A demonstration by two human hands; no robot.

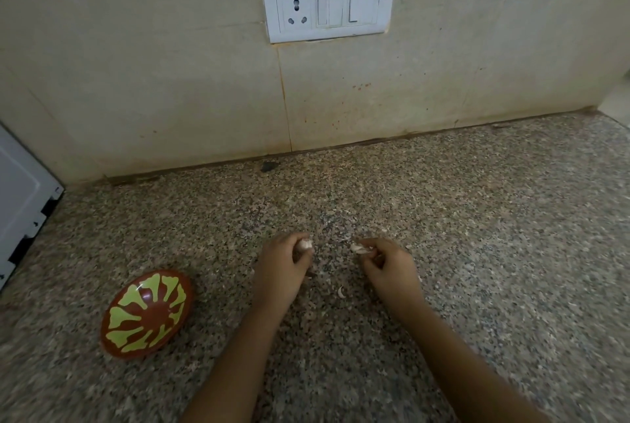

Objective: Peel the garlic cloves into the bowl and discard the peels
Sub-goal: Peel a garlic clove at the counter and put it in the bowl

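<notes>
step: peeling in progress, probably early; the bowl (136, 289) looks to hold no cloves
left hand (283, 266): fingers curled round a garlic clove (304, 244), low over the surface (494, 252)
right hand (387, 267): pinching a smaller garlic piece (358, 248) at the fingertips; clove or skin, cannot tell
hands: near each other, apart
next move: likely strip the skin, then carry the bare clove left to the bowl, which is well apart from both hands
peels: one peel scrap (341, 292) lies between the wrists; will need gathering
surface: speckled granite
room: stained tiled wall (170, 88), white switch plate (327, 8), white appliance (20, 191) at the left edge
</notes>
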